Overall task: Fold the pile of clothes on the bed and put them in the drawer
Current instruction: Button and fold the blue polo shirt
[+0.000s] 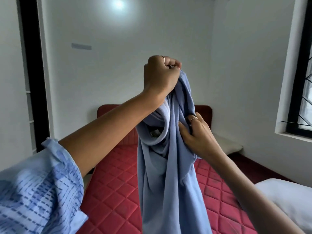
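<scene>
— Nearest: striped blue sleeve (38,186), rolled back on the left arm, low at the left edge of view.

— And higher up?

— Left hand (160,75) raised, curled into a fist round the top of a pale blue garment (168,166). Right hand (195,134) lower, fingers and thumb pinching a fold at the garment's right side. Ring on each hand.

— Where exactly, that garment?

— Off the bed (114,191) entirely, hanging in the air over the middle of the mattress, lower end running out past the bottom of view.

— Handling?

— Soft and light, judging by the drape: long limp folds, no stiffness, twisted on itself. Smooth knit, perhaps a little slippery, so a firm pinch rather than a flat palm. Nothing fragile.

— Best hold?

— Probably at a seam or a shoulder, one in each hand, then spread apart and shaken flat. Cannot tell yet which part sits in the left fist; hem or neckline, hidden in the bunching.

— Surface underneath?

— Red quilted mattress, no sheet, diamond stitching, dark red headboard (202,112) at the far edge. Broad and flat, good enough for laying out and folding. White pillow (287,196) at the right edge.

— Room?

— White walls, ceiling light (118,3) glaring overhead, dark-framed window (302,81) with a grille on the right, dark doorway (33,65) on the left. No drawer in sight, nor any pile.
</scene>
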Action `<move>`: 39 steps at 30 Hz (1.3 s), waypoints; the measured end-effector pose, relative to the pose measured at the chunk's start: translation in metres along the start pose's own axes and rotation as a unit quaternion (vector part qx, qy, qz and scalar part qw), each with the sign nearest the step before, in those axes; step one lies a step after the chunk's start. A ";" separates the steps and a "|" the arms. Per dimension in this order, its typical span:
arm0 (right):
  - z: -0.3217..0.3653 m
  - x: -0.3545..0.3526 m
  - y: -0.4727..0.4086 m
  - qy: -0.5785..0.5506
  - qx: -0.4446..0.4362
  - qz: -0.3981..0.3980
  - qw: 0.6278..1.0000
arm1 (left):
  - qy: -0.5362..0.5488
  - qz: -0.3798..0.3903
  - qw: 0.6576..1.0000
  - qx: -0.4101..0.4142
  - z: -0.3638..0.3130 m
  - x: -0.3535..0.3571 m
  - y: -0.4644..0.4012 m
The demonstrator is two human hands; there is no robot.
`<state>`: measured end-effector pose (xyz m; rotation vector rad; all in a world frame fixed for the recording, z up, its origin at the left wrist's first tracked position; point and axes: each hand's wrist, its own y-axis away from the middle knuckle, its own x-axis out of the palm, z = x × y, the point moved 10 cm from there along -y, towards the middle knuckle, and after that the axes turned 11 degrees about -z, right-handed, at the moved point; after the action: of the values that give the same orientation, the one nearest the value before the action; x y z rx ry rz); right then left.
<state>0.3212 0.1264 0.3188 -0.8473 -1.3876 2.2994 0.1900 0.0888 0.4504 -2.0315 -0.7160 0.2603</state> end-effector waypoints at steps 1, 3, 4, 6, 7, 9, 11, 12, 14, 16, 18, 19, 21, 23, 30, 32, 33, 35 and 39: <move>0.002 0.002 -0.001 -0.003 0.001 -0.015 1.000 | -0.007 -0.004 1.000 0.011 0.000 -0.003 -0.001; 0.008 0.001 -0.005 -0.001 -0.011 -0.043 0.999 | -0.030 -0.011 0.999 0.028 0.004 -0.010 -0.006; 0.011 -0.002 -0.008 0.006 -0.020 -0.050 0.999 | -0.048 -0.017 0.998 0.038 0.010 -0.016 -0.009; 0.020 -0.009 -0.019 0.037 -0.056 -0.053 0.996 | -0.086 -0.031 0.994 0.062 0.024 -0.033 -0.019; 0.026 -0.012 -0.027 0.054 -0.082 -0.049 0.994 | -0.102 -0.035 0.991 0.075 0.031 -0.041 -0.023; 0.041 -0.016 -0.043 0.065 -0.129 -0.012 0.989 | -0.126 -0.025 0.986 0.105 0.043 -0.055 -0.027; 0.052 -0.009 -0.058 0.056 -0.145 0.083 0.984 | -0.147 -0.003 0.979 0.139 0.051 -0.064 -0.028; 0.056 -0.005 -0.064 0.042 -0.140 0.137 0.980 | -0.157 0.008 0.975 0.158 0.053 -0.067 -0.027; 0.059 0.001 -0.073 -0.016 -0.113 0.224 0.968 | -0.165 0.035 0.967 0.189 0.057 -0.072 -0.024; 0.059 0.005 -0.073 -0.065 -0.066 0.285 0.954 | -0.180 0.071 0.957 0.217 0.062 -0.072 -0.021; 0.056 0.006 -0.075 -0.078 -0.033 0.309 0.947 | -0.200 0.090 0.948 0.232 0.067 -0.072 -0.020; 0.055 0.007 -0.076 -0.069 -0.035 0.305 0.949 | -0.200 0.082 0.948 0.232 0.069 -0.075 -0.021; 0.052 0.009 -0.080 0.033 -0.091 0.270 0.958 | -0.188 0.049 0.955 0.222 0.069 -0.084 -0.023; 0.050 0.014 -0.078 0.186 -0.157 0.222 0.944 | -0.180 0.043 0.957 0.222 0.065 -0.085 -0.019; 0.080 0.019 -0.028 0.103 -0.120 0.078 0.984 | -0.196 0.072 0.952 0.224 0.060 -0.075 -0.018; 0.090 0.019 -0.010 0.103 -0.083 0.053 0.990 | -0.216 0.062 0.948 0.227 0.059 -0.076 -0.020; 0.093 0.023 -0.001 0.110 -0.065 0.056 0.990 | -0.233 0.057 0.944 0.228 0.060 -0.075 -0.020; 0.099 0.037 0.014 0.131 -0.029 0.081 0.988 | -0.266 0.053 0.933 0.238 0.059 -0.070 -0.017; 0.089 0.070 0.016 0.168 0.008 0.144 0.975 | -0.271 0.076 0.916 0.286 0.049 -0.054 0.001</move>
<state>0.2110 0.0963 0.3132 -1.4380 -1.1585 2.2208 0.1250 0.0917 0.4180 -1.4465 -0.7044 1.0306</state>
